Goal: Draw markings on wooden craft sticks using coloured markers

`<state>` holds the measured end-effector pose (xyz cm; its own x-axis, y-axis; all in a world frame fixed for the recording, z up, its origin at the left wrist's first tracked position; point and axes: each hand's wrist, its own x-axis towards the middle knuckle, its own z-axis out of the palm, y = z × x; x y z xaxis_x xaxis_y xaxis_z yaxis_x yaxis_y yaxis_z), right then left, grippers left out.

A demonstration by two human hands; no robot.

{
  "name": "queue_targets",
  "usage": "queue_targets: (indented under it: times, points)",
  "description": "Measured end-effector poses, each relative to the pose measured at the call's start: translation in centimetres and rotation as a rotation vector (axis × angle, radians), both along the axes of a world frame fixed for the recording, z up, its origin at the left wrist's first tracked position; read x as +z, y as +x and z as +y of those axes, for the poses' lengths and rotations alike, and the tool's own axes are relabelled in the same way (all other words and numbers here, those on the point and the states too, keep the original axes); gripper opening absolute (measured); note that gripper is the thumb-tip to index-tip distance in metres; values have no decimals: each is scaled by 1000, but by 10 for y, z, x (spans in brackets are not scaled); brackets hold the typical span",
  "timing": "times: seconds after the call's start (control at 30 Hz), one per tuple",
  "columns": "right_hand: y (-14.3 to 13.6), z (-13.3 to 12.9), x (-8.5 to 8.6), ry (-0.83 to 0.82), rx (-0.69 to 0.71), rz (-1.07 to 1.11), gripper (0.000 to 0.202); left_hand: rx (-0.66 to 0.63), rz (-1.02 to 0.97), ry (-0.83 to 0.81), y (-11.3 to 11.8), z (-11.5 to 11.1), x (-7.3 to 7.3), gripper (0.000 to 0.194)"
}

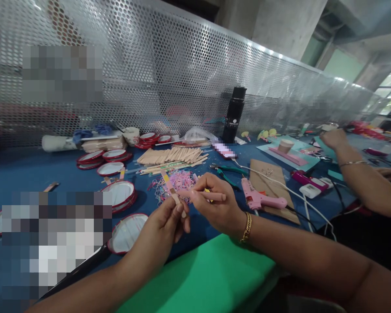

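My left hand [164,219] pinches the lower part of a wooden craft stick [167,180], which is held tilted upward. Yellow, pink and brown bands of colour show along the stick. My right hand [217,202] grips a pinkish-beige marker [219,197] like a pen. Its tip end is at the stick, near the brown band; whether it touches, I cannot tell. Just behind both hands lies a tangled heap of small colourful bands [182,179]. Past that heap is a pile of plain craft sticks [172,155].
Round red-rimmed lids [119,193] lie to the left. Green-handled pliers [227,174], a pink glue gun [262,199] with its cable, and cardboard [263,169] are at right. A black bottle [234,115] stands by the mesh partition [182,65]. Another person's arm [358,174] reaches in at right.
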<state>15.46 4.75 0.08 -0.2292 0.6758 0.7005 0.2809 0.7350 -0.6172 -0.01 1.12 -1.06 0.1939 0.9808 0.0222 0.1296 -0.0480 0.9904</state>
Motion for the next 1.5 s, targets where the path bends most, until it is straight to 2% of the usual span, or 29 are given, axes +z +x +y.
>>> queue_targets:
  times: [0.1,0.23,0.37,0.6,1.5]
  points:
    - [0,1,0,-10,-44,20,12,-10,-13,-11,0,-1,0,26]
    - [0,1,1,-20,11,13,12,-3,-4,-10,0,-1,0,25]
    - [0,0,2,-22,-47,33,12,-10,-20,-9,-1,-2,0,25]
    - [1,0,-1,-27,48,32,11,6,-22,-33,1,-2,1,25]
    - [2,0,2,-49,31,-24,10,13,-3,-57,1,-2,-2,30]
